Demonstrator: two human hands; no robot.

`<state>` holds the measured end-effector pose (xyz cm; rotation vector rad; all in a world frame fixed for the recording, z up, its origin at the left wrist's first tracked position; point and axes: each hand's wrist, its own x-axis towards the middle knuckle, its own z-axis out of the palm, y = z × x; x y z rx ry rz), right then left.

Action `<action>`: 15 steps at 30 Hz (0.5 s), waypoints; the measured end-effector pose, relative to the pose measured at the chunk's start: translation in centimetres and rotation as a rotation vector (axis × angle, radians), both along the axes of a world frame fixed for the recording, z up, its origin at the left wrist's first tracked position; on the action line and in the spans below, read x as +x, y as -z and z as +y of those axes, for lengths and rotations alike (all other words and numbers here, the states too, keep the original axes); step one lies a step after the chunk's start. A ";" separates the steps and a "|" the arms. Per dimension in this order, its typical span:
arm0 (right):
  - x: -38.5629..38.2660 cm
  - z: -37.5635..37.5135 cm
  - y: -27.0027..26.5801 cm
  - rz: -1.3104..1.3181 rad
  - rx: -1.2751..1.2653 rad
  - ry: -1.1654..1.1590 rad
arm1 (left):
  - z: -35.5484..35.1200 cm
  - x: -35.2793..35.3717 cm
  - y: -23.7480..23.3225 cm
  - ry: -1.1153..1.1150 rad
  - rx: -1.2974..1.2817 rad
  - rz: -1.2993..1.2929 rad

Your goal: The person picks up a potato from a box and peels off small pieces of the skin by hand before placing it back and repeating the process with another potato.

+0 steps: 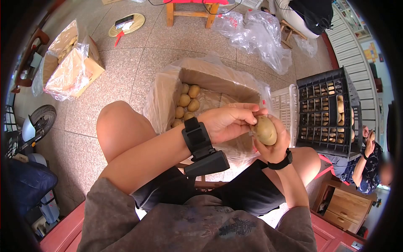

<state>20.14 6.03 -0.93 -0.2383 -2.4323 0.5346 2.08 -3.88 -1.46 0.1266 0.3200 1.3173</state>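
Left forearm angled across the lap, left hand [227,123] fingers bent, meeting cupped, palm-up right hand [277,151].

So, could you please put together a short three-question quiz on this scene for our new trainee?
1. Which of the person's hands cradles the round yellowish-brown item?
2. True or false: in this view, the black crate stands to the right of the open box.
3. Where in the box do the visible loose items gather?
A) Along its left side
B) Along its right side
C) In its middle

Key:
1. The right hand.
2. True.
3. A.
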 end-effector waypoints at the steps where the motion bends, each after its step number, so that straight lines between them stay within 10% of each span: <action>1: 0.2 0.1 0.2 -0.012 0.011 0.003 | 0.0 0.0 0.0 0.007 -0.027 -0.009; 8: 0.4 0.0 0.2 -0.031 -0.248 -0.073 | -0.2 0.3 0.0 0.025 -0.087 -0.057; 15: 1.5 -0.5 1.1 -0.009 -0.929 -0.042 | -0.1 -0.1 -2.0 -0.158 0.077 0.611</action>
